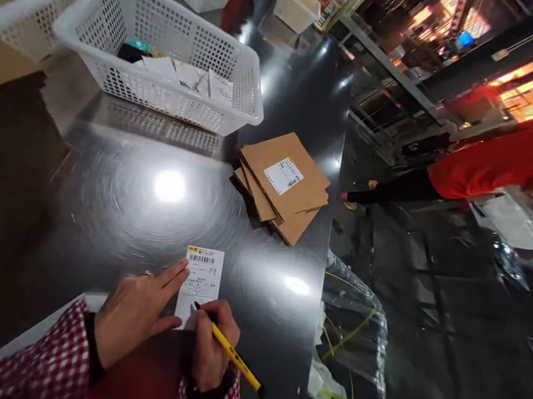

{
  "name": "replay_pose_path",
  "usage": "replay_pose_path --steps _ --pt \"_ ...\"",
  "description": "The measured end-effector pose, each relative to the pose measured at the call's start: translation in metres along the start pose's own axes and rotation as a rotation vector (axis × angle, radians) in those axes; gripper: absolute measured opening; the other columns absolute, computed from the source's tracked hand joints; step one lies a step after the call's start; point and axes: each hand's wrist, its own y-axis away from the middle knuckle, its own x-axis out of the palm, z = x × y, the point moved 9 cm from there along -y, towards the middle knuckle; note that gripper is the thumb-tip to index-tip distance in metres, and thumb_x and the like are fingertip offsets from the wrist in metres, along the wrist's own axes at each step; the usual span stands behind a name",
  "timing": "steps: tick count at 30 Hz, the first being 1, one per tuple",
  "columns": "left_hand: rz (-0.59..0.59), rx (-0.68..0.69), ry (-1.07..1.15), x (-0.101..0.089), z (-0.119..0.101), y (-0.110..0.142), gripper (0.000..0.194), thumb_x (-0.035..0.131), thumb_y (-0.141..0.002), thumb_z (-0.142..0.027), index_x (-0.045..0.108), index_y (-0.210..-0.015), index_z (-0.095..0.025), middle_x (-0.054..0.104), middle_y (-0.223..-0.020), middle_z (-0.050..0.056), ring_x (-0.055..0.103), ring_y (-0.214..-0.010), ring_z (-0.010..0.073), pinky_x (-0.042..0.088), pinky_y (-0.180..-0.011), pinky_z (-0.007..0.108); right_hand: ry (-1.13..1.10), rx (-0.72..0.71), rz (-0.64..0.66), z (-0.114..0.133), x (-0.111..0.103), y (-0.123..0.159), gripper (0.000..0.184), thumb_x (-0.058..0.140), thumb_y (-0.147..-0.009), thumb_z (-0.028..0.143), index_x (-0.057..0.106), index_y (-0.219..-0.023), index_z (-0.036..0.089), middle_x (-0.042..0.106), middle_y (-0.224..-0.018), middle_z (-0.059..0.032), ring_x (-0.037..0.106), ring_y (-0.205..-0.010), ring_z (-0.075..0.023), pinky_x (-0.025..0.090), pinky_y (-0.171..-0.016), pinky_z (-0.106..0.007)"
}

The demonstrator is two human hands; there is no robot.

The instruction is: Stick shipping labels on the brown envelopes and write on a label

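Pen (pixel 232 354) gripped in the right hand (pixel 211 346), tip on a label (pixel 201 283) that the left hand (pixel 137 310) pins flat with spread fingers. Thin and limp, it looks apt to slide on the steel table (pixel 144 207); lift by an edge. Cartons (pixel 281 185) at one o'clock, basket (pixel 163 48) at eleven.

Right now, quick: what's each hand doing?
Left hand: open, holding nothing, fingers pressed flat on the label slip.
Right hand: closed around the yellow pen, tip on the slip.
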Motion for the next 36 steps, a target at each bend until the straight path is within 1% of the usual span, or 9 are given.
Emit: replay_pose_path --steps 4,6,8,13,19,23,29,33,36 --pt "0.059 -0.037 -0.003 0.007 0.001 -0.001 0.076 0.066 -0.087 -0.034 0.031 -0.153 -0.024 0.013 -0.16 -0.001 0.066 -0.102 0.0289 0.06 -0.084 0.046 0.062 -0.055 0.072 0.003 0.005 0.0 0.019 0.05 -0.079 0.024 0.054 -0.061 0.02 0.056 -0.052 0.0017 0.051 -0.047 -0.0118 0.038 -0.046 -0.022" --pt "0.07 -0.039 -0.015 0.01 -0.001 -0.002 0.074 0.064 -0.088 -0.033 0.03 -0.153 -0.022 0.011 -0.159 -0.002 0.067 -0.097 0.028 0.061 -0.081 0.045 0.096 -0.087 0.109 0.007 0.009 0.0 0.019 0.05 -0.081 0.024 0.056 -0.063 0.02 0.058 -0.053 0.0013 0.052 -0.048 -0.012 0.039 -0.047 -0.023" --pt "0.072 -0.032 -0.034 0.011 -0.003 -0.003 0.071 0.061 -0.09 -0.031 0.03 -0.153 -0.025 0.011 -0.159 -0.003 0.068 -0.092 0.0275 0.062 -0.077 0.044 0.121 -0.114 0.121 0.012 0.01 0.0 0.018 0.05 -0.082 0.023 0.057 -0.066 0.02 0.059 -0.055 0.0009 0.054 -0.048 -0.0121 0.039 -0.047 -0.023" --pt "0.074 -0.032 -0.048 0.012 -0.003 -0.005 0.067 0.058 -0.091 -0.033 0.03 -0.153 -0.031 0.013 -0.158 -0.006 0.068 -0.091 0.0286 0.063 -0.072 0.044 0.149 -0.171 0.129 0.022 0.012 -0.002 0.016 0.051 -0.083 0.02 0.057 -0.068 0.02 0.06 -0.056 0.0017 0.054 -0.049 -0.0114 0.039 -0.049 -0.022" --pt "0.072 -0.041 -0.037 0.014 -0.003 -0.004 0.071 0.06 -0.09 -0.032 0.029 -0.153 -0.03 0.008 -0.158 -0.008 0.067 -0.093 0.0289 0.064 -0.07 0.045 0.189 -0.201 0.131 0.023 0.015 -0.002 0.018 0.051 -0.084 0.02 0.057 -0.067 0.019 0.061 -0.057 0.0012 0.055 -0.049 -0.0108 0.04 -0.049 -0.021" --pt "0.046 -0.042 -0.032 0.013 -0.004 -0.005 0.073 0.062 -0.089 -0.033 0.028 -0.153 -0.029 0.01 -0.159 -0.006 0.067 -0.09 0.0281 0.064 -0.07 0.046 0.2 -0.205 0.103 0.022 0.013 -0.001 0.017 0.051 -0.083 0.02 0.056 -0.067 0.019 0.06 -0.057 0.0014 0.054 -0.049 -0.0105 0.04 -0.049 -0.021" --pt "0.052 -0.034 -0.029 0.013 -0.003 -0.004 0.073 0.063 -0.088 -0.031 0.03 -0.153 -0.029 0.011 -0.159 -0.006 0.067 -0.087 0.0267 0.064 -0.069 0.045 0.191 -0.239 0.141 0.025 0.016 0.001 0.017 0.051 -0.083 0.018 0.055 -0.066 0.019 0.06 -0.056 0.0015 0.054 -0.049 -0.0105 0.04 -0.049 -0.021" --pt "0.032 -0.028 -0.037 0.013 -0.003 -0.005 0.073 0.063 -0.088 -0.035 0.031 -0.153 -0.029 0.011 -0.159 -0.006 0.067 -0.084 0.026 0.064 -0.067 0.045 0.187 -0.253 0.172 0.027 0.017 0.001 0.019 0.05 -0.083 0.017 0.053 -0.065 0.019 0.059 -0.056 0.0016 0.053 -0.049 -0.0103 0.039 -0.049 -0.021" --pt "0.024 -0.022 -0.049 0.011 -0.004 -0.005 0.073 0.065 -0.087 -0.035 0.032 -0.152 -0.028 0.014 -0.158 -0.005 0.067 -0.084 0.025 0.064 -0.066 0.043 0.221 -0.246 0.154 0.026 0.016 0.001 0.018 0.05 -0.083 0.017 0.054 -0.065 0.019 0.059 -0.056 0.0016 0.054 -0.049 -0.0104 0.038 -0.048 -0.021"
